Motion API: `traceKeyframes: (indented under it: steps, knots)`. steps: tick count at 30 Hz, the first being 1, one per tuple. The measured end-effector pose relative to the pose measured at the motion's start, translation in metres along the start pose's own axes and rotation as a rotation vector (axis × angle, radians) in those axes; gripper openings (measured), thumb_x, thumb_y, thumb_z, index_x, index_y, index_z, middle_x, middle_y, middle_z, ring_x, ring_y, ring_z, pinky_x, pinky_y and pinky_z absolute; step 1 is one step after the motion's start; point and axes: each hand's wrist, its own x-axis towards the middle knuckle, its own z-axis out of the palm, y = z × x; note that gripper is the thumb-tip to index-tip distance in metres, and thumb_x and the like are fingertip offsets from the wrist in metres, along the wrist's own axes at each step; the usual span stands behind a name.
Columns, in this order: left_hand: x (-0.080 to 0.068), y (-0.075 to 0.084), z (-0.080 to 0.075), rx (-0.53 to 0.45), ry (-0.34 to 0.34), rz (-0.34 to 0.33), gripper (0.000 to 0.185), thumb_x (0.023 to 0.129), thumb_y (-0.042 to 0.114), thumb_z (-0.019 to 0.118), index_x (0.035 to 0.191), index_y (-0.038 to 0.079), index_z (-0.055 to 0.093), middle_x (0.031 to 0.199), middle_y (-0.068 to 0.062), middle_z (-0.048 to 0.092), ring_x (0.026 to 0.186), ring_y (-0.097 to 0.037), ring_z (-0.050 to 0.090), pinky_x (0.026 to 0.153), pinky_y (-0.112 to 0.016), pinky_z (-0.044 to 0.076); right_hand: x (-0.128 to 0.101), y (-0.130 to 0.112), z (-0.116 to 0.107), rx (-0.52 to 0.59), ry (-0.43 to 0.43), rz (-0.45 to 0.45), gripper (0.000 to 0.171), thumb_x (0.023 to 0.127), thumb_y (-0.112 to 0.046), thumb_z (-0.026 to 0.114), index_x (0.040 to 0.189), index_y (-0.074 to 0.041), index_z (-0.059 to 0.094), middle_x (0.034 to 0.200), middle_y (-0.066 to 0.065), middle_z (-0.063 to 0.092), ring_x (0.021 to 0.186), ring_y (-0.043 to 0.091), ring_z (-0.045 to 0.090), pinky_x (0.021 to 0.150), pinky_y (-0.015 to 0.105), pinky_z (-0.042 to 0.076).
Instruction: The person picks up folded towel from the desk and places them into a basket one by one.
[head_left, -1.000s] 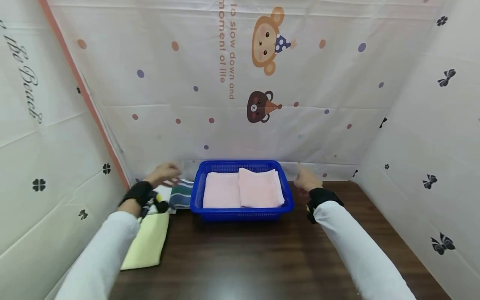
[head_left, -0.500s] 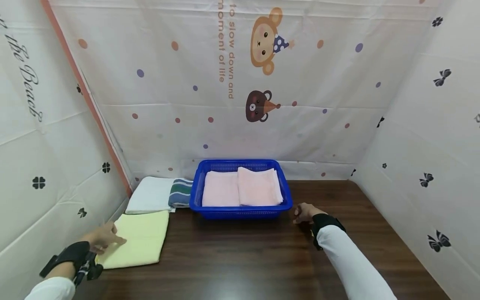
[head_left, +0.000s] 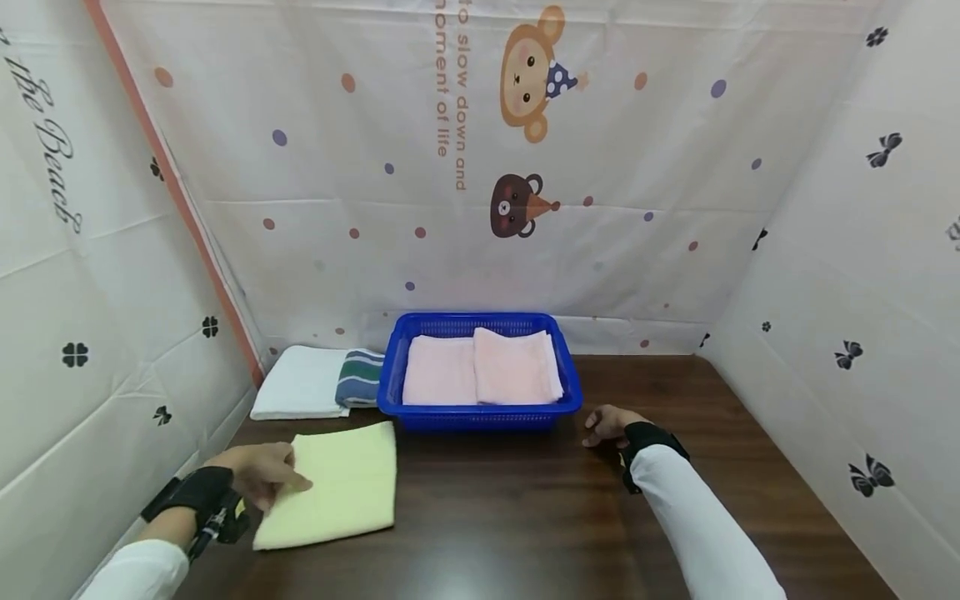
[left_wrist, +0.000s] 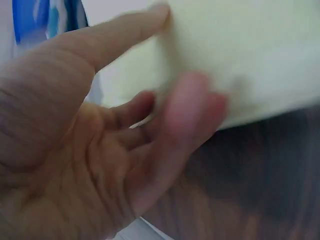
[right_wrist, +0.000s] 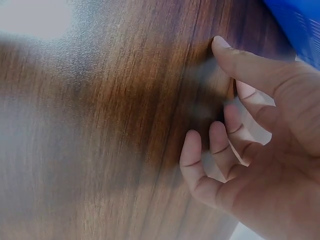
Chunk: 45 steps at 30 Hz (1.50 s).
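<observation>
A folded pale yellow towel (head_left: 341, 483) lies flat on the dark wooden table. At its left edge is my left hand (head_left: 261, 473), palm down. The left wrist view, partly blurred, shows the left thumb (left_wrist: 125, 35) against the pale cloth and the fingers loosely bent, with a gap between them. Two folded pink towels (head_left: 517, 368) lie side by side in a blue plastic basket (head_left: 480, 417) at the back. My right hand (head_left: 609, 423) rests near the basket's right front corner, its fingers loosely bent over bare wood and holding nothing.
Left of the basket lie a folded white towel (head_left: 300, 383) and a folded blue, green and white striped towel (head_left: 362, 379). Printed cloth walls (head_left: 637, 275) stand behind and on both sides. The dark wooden table (head_left: 510, 508) stretches in front of the basket.
My left hand came down from near the white towel to the yellow one, which has since slid right and turned slightly. My right hand lowered to the table, then stayed there.
</observation>
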Motion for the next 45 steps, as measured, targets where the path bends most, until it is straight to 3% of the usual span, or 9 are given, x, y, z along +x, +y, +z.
traceKeyframes:
  steps: [10, 16, 22, 26, 29, 33, 36, 42, 45]
  knots:
    - [0.021, 0.041, 0.031, -0.066, -0.092, 0.139, 0.026, 0.089, 0.017, 0.079, 0.090, 0.006, 0.056, 0.068, -0.006, 0.061, 0.053, -0.015, 0.066, 0.051, -0.024, 0.057, 0.007, -0.005, 0.005, -0.148, 0.082, -0.214, 0.053, 0.092, -0.015, 0.075, 0.133, 0.002, 0.047, 0.131, 0.033, 0.049, 0.121, 0.047, 0.049, 0.107, 0.063, 0.043]
    - [0.031, 0.071, 0.055, -0.023, -0.106, 0.280, 0.025, 0.089, 0.017, 0.079, 0.082, 0.006, 0.058, 0.065, -0.003, 0.060, 0.051, -0.011, 0.063, 0.052, -0.026, 0.058, 0.008, -0.002, 0.015, -0.193, 0.148, -0.284, 0.052, 0.092, -0.022, 0.075, 0.127, 0.005, 0.047, 0.115, 0.025, 0.054, 0.111, 0.042, 0.053, 0.103, 0.057, 0.045]
    - [0.042, 0.097, 0.085, -0.158, -0.198, 0.468, 0.017, 0.095, 0.012, 0.070, 0.088, 0.004, 0.057, 0.064, -0.001, 0.059, 0.052, -0.008, 0.061, 0.055, -0.027, 0.060, 0.001, 0.003, 0.017, -0.129, 0.171, -0.251, 0.048, 0.091, -0.020, 0.078, 0.118, 0.005, 0.048, 0.110, 0.021, 0.054, 0.103, 0.036, 0.053, 0.098, 0.052, 0.047]
    - [0.041, 0.107, 0.100, -0.227, -0.219, 0.499, 0.015, 0.096, 0.012, 0.068, 0.091, 0.004, 0.057, 0.065, -0.002, 0.059, 0.053, -0.008, 0.062, 0.058, -0.029, 0.061, -0.007, 0.006, 0.026, -0.226, 0.209, -0.312, 0.028, 0.094, -0.018, 0.073, 0.104, 0.003, 0.056, 0.103, 0.018, 0.054, 0.096, 0.032, 0.052, 0.092, 0.050, 0.048]
    - [0.036, 0.109, 0.106, -0.194, -0.116, 0.516, 0.016, 0.096, 0.012, 0.069, 0.088, 0.003, 0.057, 0.066, -0.002, 0.059, 0.053, -0.009, 0.060, 0.056, -0.028, 0.060, -0.016, 0.007, 0.042, -0.347, 0.273, -0.361, 0.025, 0.097, -0.019, 0.068, 0.095, 0.004, 0.058, 0.096, 0.018, 0.055, 0.086, 0.029, 0.055, 0.082, 0.049, 0.052]
    - [0.034, 0.109, 0.115, -0.032, 0.241, 0.574, 0.023, 0.092, 0.014, 0.073, 0.082, 0.001, 0.057, 0.067, -0.003, 0.054, 0.057, -0.011, 0.050, 0.052, -0.022, 0.046, -0.033, 0.003, 0.064, -0.492, 0.311, -0.425, 0.036, 0.099, -0.030, 0.067, 0.098, 0.005, 0.057, 0.092, 0.017, 0.056, 0.076, 0.025, 0.058, 0.071, 0.046, 0.056]
    - [0.036, 0.110, 0.126, 0.086, 0.456, 0.565, 0.030, 0.089, 0.020, 0.076, 0.081, -0.001, 0.056, 0.072, -0.006, 0.050, 0.063, -0.016, 0.043, 0.057, -0.025, 0.035, -0.049, -0.006, 0.077, -0.441, 0.273, -0.505, 0.032, 0.102, -0.031, 0.062, 0.094, 0.000, 0.057, 0.084, 0.009, 0.053, 0.069, 0.017, 0.052, 0.061, 0.036, 0.051]
    - [0.034, 0.114, 0.144, 0.070, 0.452, 0.553, 0.025, 0.088, 0.019, 0.075, 0.093, -0.004, 0.066, 0.088, -0.013, 0.058, 0.085, -0.027, 0.049, 0.074, -0.040, 0.041, -0.073, -0.025, 0.105, -0.032, 0.060, -0.514, 0.055, 0.109, -0.049, 0.041, 0.064, -0.017, 0.044, 0.055, -0.007, 0.036, 0.048, 0.008, 0.031, 0.047, 0.023, 0.027]
    - [0.025, 0.120, 0.146, -0.092, 0.352, 0.525, 0.030, 0.089, 0.016, 0.074, 0.109, -0.005, 0.067, 0.097, -0.013, 0.063, 0.092, -0.026, 0.055, 0.080, -0.042, 0.047, -0.066, -0.022, 0.117, -0.036, 0.046, -0.560, 0.051, 0.104, -0.052, 0.052, 0.066, -0.019, 0.041, 0.055, -0.009, 0.033, 0.048, 0.005, 0.028, 0.048, 0.024, 0.026]
